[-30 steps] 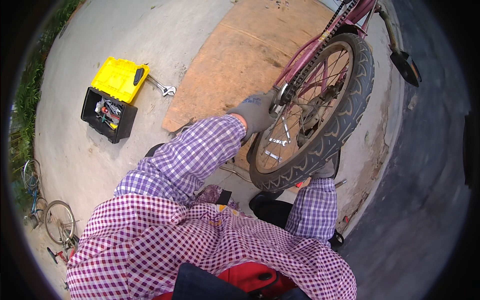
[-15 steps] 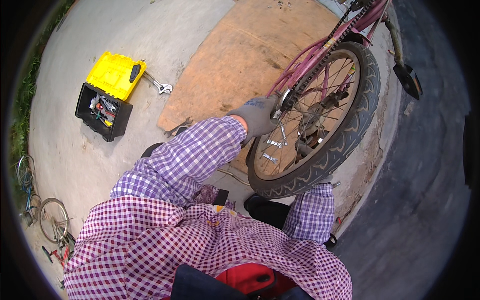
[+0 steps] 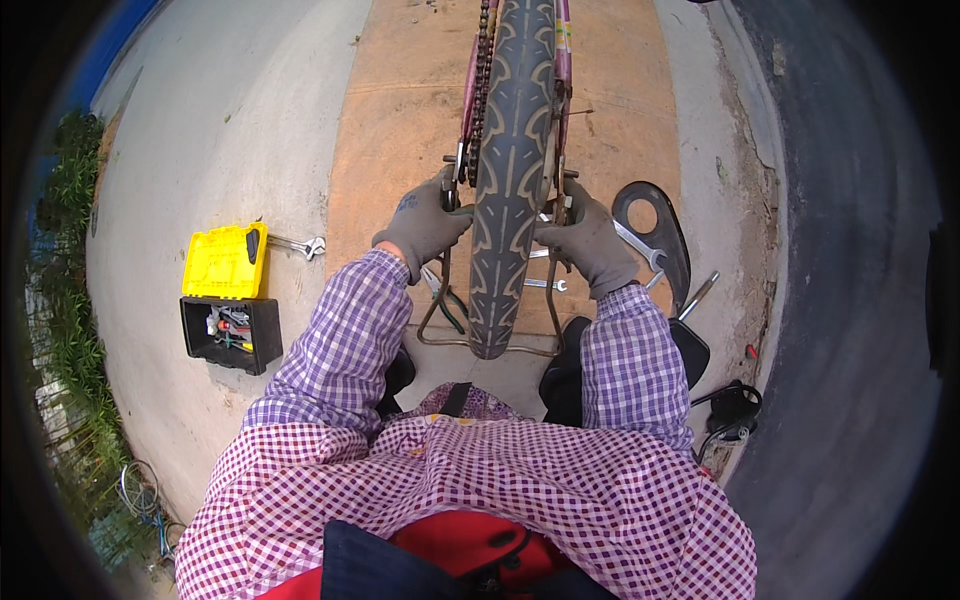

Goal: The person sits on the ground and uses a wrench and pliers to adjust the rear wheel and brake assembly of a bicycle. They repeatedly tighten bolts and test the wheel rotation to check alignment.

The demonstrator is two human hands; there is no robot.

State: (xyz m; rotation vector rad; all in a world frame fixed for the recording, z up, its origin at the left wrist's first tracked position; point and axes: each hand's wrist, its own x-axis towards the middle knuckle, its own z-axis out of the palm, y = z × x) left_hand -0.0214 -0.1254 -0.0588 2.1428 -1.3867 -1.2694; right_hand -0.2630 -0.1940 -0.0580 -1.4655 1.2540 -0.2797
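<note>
A bicycle's rear wheel (image 3: 510, 170) with a black treaded tyre stands straight ahead, held in a pink frame (image 3: 563, 60) with the chain (image 3: 482, 80) on its left. My left hand (image 3: 425, 225), in a grey glove, grips the left side of the wheel at the axle. On the opposite side, my gloved right hand (image 3: 590, 243) holds the frame by the axle. A metal stand (image 3: 440, 310) runs under the tyre's near end.
An open yellow and black toolbox (image 3: 228, 300) sits on the concrete to my left, an adjustable wrench (image 3: 300, 244) beside its lid. Spanners (image 3: 640, 245) and a black chain guard (image 3: 655, 225) lie right of the wheel. Brown board (image 3: 400, 130) underlies the bike.
The view has swung so the wheel now stands edge-on in front of me. My right hand has come up onto the wheel's right side; my left hand still grips the left side.
</note>
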